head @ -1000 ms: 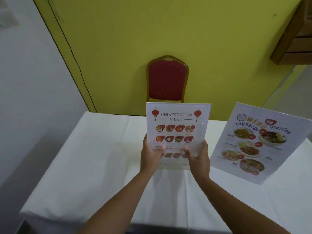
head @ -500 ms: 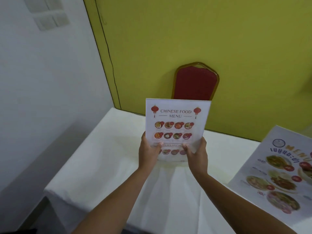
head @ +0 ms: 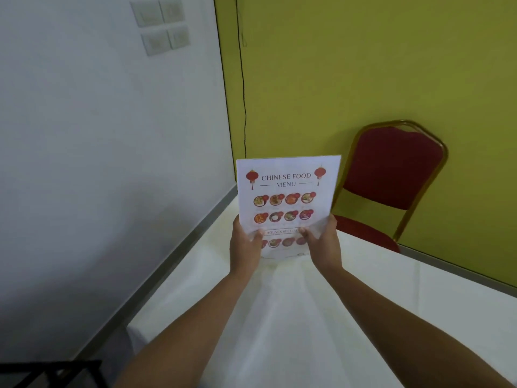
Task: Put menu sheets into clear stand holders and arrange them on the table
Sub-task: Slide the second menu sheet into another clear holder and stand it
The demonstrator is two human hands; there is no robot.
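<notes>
The menu (head: 286, 197), a Chinese food sheet in its clear holder, is held upright above the far left corner of the table (head: 363, 317), facing the person. The left hand (head: 244, 246) is clamped on its lower left edge, thumb across the front; the right hand (head: 321, 243) is clamped on the lower right the same way. Whether its base touches the cloth cannot be told, since the hands hide it.

Judging from here, the main risk is setting it down too close to the corner, where the draped cloth gives no firm footing and the stand could tip or slide off. A creased cloth could also leave it leaning.

The table is covered in white cloth with fold lines. A red chair (head: 391, 175) stands behind it against a yellow-green wall (head: 363, 65); a white wall (head: 98, 135) with switch plates runs on the left
</notes>
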